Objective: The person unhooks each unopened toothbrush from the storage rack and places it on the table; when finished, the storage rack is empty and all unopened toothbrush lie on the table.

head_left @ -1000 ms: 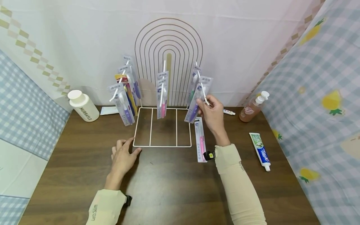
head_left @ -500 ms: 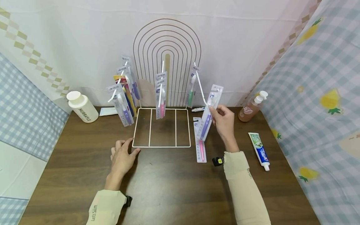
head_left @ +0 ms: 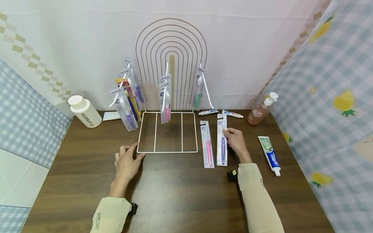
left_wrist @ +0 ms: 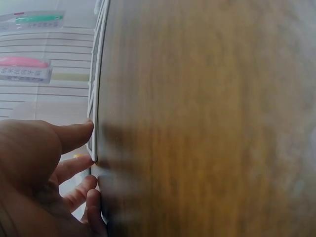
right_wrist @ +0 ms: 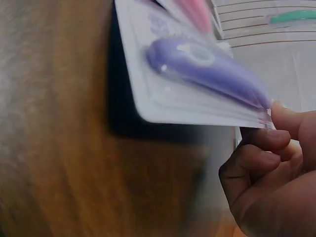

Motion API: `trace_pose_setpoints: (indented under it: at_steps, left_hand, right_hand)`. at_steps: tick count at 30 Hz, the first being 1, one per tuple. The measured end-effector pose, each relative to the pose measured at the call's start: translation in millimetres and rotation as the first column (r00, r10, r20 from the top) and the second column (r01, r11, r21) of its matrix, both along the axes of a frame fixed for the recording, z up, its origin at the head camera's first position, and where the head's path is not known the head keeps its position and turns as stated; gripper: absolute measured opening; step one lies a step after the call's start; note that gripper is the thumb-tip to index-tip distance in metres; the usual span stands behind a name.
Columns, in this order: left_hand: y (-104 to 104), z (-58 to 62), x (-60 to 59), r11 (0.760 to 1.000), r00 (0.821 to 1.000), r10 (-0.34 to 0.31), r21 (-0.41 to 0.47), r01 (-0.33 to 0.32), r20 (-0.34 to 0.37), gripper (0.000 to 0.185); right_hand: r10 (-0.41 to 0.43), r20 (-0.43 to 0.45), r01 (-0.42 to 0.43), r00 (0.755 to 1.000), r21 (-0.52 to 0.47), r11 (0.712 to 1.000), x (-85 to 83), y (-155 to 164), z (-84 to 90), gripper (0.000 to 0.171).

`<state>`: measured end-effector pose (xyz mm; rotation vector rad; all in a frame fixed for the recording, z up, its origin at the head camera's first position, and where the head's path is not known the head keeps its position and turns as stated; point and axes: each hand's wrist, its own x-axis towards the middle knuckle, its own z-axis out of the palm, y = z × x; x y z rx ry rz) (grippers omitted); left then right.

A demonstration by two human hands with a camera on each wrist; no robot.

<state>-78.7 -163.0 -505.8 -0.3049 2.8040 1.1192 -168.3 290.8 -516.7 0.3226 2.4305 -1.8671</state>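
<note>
since half a second ago my right hand has brought the purple toothbrush in its clear blister pack down beside the pink packaged toothbrush, fingertips pinching its edge; left hand, fingers relaxed, rests at the white wire rack. placing step; i'd release next.

The head view looks forward and down from above the table, taking in both forearms, the white wire rack and the backdrop. The left wrist view sits low and very close, skimming the wood towards the rack's base. The right wrist view is equally close, sharing the purple toothbrush pack with the head view.
</note>
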Motion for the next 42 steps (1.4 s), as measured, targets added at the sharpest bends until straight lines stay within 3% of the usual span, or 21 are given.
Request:
trace_pose_setpoints:
  at_steps: [4,5,8,11,18,42]
  left_hand:
    - [0,1.1,0.4,1.0,1.0,-0.009,-0.015,0.009,0.027,0.064]
    - [-1,1.3,0.3,1.0,0.999,-0.011,-0.019,0.011,0.033,0.064]
    - [-1,2.7,0.7,0.999,0.999,-0.017,-0.03,0.018,0.04,0.064]
    - [-1,3.8,0.5,0.999,0.999,-0.02,-0.037,0.021,0.036,0.065]
    - [-3,0.9,-1.1,0.999,0.999,-0.025,-0.047,0.026,0.021,0.064]
    - [0,4.2,-3.2,0.997,0.998,-0.029,-0.069,0.033,0.058,0.065]
  right_hand:
    - [0.048,-0.004,-0.048,0.999,-0.016,0.999,-9.5,13,-27.8,0.031]
    - [0.037,0.018,-0.037,0.999,0.027,0.999,-7.1,9,-22.4,0.03]
    - [0.025,0.032,-0.028,0.999,0.097,0.995,-15.8,13,-36.7,0.028]
    - [0.004,0.084,-0.018,0.996,0.162,0.987,-15.7,8,-31.6,0.025]
    - [-0.036,0.121,0.007,0.992,0.237,0.971,4.8,-19,4.2,0.038]
    - [-0.066,0.089,0.031,0.994,0.347,0.937,10.6,-21,4.5,0.027]
